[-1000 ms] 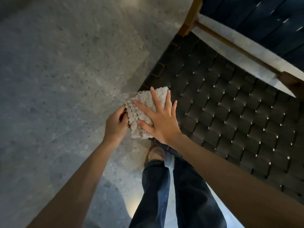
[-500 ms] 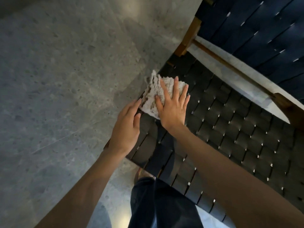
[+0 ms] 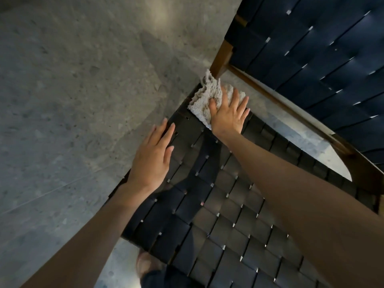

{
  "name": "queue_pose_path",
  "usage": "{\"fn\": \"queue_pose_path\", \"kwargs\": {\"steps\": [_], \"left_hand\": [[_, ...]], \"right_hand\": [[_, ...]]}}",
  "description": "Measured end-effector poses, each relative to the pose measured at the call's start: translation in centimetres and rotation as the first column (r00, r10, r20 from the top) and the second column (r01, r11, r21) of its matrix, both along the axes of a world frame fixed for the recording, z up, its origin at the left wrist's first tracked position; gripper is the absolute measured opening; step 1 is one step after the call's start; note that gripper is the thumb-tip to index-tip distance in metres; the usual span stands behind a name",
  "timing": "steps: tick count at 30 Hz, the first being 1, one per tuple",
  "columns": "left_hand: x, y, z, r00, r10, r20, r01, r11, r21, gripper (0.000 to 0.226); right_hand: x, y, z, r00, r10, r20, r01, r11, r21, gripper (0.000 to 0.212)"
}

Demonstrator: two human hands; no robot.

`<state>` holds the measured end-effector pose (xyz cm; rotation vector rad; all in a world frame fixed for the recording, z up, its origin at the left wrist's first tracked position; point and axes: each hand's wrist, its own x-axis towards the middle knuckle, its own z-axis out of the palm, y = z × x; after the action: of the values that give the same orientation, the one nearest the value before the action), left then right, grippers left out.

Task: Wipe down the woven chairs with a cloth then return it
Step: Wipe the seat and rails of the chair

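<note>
Here the right hand [image 3: 227, 117] lies flat on the cloth [image 3: 204, 98], just above the middle of the frame. Its fingers are straight and spread, pressing down rather than gripping; the thumb lies on the cloth's near part. The cloth is pale, nubbly and crumpled. It sits on the far left corner of the seat [image 3: 218, 215], with its upper edge rucked up just beside the wooden post [image 3: 222, 57]. Part of it is hidden under the palm.

The left hand [image 3: 152, 159] is left of centre, released and holding nothing, its fingers straight and close together. It lies over the seat's left edge, fingertips pointing toward the cloth but apart from it. Whether it bears on the webbing cannot be told.

The seat is woven of broad dark straps and fills the lower right of the frame. The backrest [image 3: 311, 48], woven of dark blue straps, fills the upper right, with a wooden rail [image 3: 280, 100] running below it. A grey speckled floor [image 3: 72, 100] takes up the left half. At the bottom edge a shoe [image 3: 145, 265] shows beside the seat's near corner.
</note>
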<state>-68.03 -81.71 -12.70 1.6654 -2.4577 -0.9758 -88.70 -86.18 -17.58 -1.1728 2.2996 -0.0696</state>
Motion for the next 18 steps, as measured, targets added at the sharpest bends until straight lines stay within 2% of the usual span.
{"fn": "queue_pose_path", "kwargs": {"steps": [4,8,9,11,13,14,18], "left_hand": [[0.6,0.9,0.0,0.996,-0.079,0.032,0.081,0.992,-0.099,0.051],[2.8,2.1,0.6,0.996,-0.081,0.020,0.083,0.988,-0.132,0.050],[3.8,2.8,0.9,0.998,-0.067,0.010,0.068,0.988,-0.139,0.050],[6.1,4.5,1.4,0.999,-0.026,-0.044,0.019,0.988,-0.152,0.047],[8.6,6.5,1.9,0.991,0.039,-0.127,-0.057,0.988,-0.144,0.044],[9.8,7.5,2.2,0.983,0.077,-0.169,-0.100,0.987,-0.129,0.044],[12.9,10.9,3.2,0.932,0.221,-0.286,-0.234,0.972,-0.013,0.043]], "right_hand": [[-0.2,0.7,0.0,0.999,-0.048,0.017,0.049,0.999,-0.011,0.056],[2.2,3.5,1.0,0.992,0.078,0.101,-0.068,0.992,-0.103,0.056],[3.3,4.7,1.3,0.987,0.129,0.098,-0.116,0.985,-0.127,0.055],[6.0,7.6,1.7,0.945,0.328,-0.012,-0.326,0.935,-0.141,0.056],[9.4,10.6,2.5,0.877,0.474,-0.079,-0.481,0.866,-0.135,0.073],[11.2,12.1,3.1,0.878,0.475,-0.055,-0.477,0.866,-0.152,0.075],[17.7,18.3,6.5,0.937,0.302,0.176,-0.260,0.939,-0.226,0.062]]}}
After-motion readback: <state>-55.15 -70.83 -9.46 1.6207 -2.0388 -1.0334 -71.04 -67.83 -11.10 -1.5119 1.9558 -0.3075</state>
